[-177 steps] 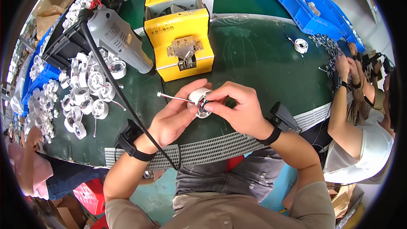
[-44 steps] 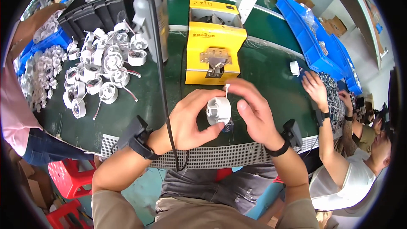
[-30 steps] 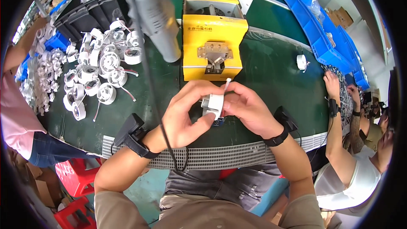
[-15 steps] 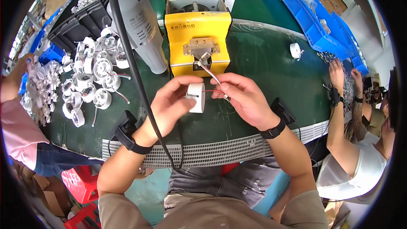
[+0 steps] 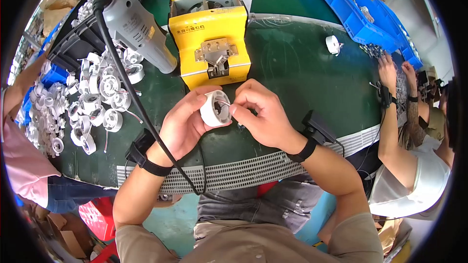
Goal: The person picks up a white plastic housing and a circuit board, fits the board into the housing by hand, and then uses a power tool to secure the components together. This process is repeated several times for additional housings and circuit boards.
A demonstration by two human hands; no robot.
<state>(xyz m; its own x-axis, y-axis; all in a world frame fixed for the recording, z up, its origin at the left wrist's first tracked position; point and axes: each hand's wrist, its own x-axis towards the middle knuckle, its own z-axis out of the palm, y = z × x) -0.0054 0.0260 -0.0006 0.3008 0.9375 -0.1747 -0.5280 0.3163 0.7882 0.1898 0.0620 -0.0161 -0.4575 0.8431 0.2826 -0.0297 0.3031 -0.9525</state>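
Observation:
My left hand (image 5: 179, 122) is closed around a round white plastic housing (image 5: 209, 112), just in front of a yellow machine (image 5: 214, 34). The housing's open side faces right, and dark parts show inside it. At that opening, my right hand (image 5: 265, 117) pinches a thin wire (image 5: 224, 102) between thumb and fingertips; its other fingers are curled. The wire's far end is hidden by my fingers. The machine's metal fixture (image 5: 216, 51) stands beyond both hands, touched by neither.
A grey electric screwdriver (image 5: 139, 31) hangs at left, its black cable (image 5: 127, 85) crossing over my left forearm. White housings (image 5: 108, 86) are heaped on the left; one lone housing (image 5: 333, 45) lies right. Blue bins (image 5: 363, 22) stand far right. Co-workers' arms reach in from both sides.
The housing has turned so its open side shows. My right hand has drawn the wire away from the machine's fixture and now holds it at the opening. The view has shifted slightly.

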